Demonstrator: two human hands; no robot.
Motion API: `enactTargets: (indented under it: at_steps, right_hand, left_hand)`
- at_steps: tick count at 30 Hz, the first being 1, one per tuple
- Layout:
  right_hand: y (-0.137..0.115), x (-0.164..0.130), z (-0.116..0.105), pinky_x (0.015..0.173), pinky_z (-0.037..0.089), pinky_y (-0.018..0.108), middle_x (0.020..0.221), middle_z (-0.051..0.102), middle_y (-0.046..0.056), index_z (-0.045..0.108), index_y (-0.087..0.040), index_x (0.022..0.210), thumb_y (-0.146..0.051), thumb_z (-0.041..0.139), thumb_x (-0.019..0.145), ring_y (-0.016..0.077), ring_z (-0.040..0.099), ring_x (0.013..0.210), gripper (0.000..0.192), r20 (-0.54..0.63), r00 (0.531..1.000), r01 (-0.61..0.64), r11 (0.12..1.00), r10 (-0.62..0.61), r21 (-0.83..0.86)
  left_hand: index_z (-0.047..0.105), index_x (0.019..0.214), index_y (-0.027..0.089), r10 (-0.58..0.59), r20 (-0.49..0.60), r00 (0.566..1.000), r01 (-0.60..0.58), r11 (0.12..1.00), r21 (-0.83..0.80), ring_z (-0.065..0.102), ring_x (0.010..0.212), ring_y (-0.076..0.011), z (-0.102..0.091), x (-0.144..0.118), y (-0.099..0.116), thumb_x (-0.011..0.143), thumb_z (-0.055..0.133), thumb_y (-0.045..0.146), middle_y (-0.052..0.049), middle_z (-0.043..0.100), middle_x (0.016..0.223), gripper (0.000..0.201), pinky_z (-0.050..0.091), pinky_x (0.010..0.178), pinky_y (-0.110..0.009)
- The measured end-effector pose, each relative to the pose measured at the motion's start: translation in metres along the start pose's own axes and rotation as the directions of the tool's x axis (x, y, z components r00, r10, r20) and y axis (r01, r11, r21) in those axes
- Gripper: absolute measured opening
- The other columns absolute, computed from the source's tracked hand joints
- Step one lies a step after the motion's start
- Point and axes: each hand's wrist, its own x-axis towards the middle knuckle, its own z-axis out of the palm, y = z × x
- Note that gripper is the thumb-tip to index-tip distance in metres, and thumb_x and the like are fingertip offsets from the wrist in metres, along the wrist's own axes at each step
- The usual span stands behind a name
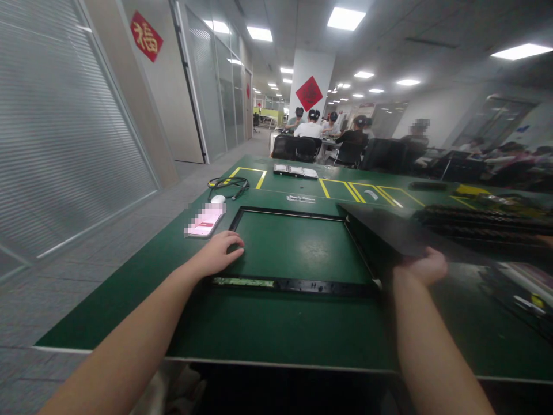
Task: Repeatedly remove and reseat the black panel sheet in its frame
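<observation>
A black rectangular frame (326,286), like a monitor bezel, lies flat on the green table (298,328). A green strip shows on its near bar. My left hand (220,252) is closed over the frame's left side, thumb and fingers bent around it. On the right, my right hand (425,266) grips the near edge of a thin dark flat panel (389,233), perhaps a screen. The panel is tilted, its left edge at the frame's right side, and blurred by motion. Its underside and some of the right fingers are hidden.
Left of the frame lie a phone (205,221), a white mouse (218,199) and a coiled black cable (228,183). Behind it are a small plastic packet (300,199) and a case of tools (295,171). Dark parts (479,227) crowd the right. Several people sit beyond.
</observation>
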Motion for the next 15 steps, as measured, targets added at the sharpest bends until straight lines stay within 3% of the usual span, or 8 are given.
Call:
enactTargets:
  at_steps: [3,9,15]
  right_hand:
    - [0.0,-0.006,0.004,0.045,0.047,0.022,0.089,0.058,0.0,0.05,-0.025,0.087,-0.017,0.053,0.066,0.0159,0.063,0.076,0.023,-0.087,0.994,0.072,0.996,-0.068,0.045]
    - [0.006,-0.003,0.005,0.049,0.051,0.022,0.092,0.059,-0.001,0.049,-0.026,0.09,-0.012,0.054,0.065,0.0148,0.064,0.076,0.029,-0.104,0.993,-0.066,0.997,0.061,-0.042]
    - [0.015,0.0,0.004,0.053,0.055,0.023,0.096,0.061,-0.003,0.048,-0.027,0.092,-0.007,0.054,0.062,0.0135,0.064,0.077,0.036,-0.13,0.987,-0.113,0.988,0.098,-0.108]
  left_hand:
    - [0.077,0.098,0.021,0.009,0.0,1.0,-0.009,1.0,-0.004,0.065,0.121,-0.038,0.002,0.0,-0.002,0.085,0.058,0.058,-0.019,0.069,0.124,0.044,0.047,0.11,-0.056]
    - [0.077,0.098,0.021,0.02,0.005,1.0,-0.02,1.0,0.007,0.064,0.121,-0.0396,0.004,0.001,-0.005,0.084,0.058,0.059,-0.019,0.069,0.124,0.045,0.047,0.109,-0.058]
    - [0.077,0.1,0.02,0.026,0.028,0.999,-0.027,0.999,0.04,0.063,0.123,-0.0394,0.005,0.001,-0.005,0.085,0.057,0.054,-0.02,0.068,0.126,0.042,0.046,0.11,-0.058]
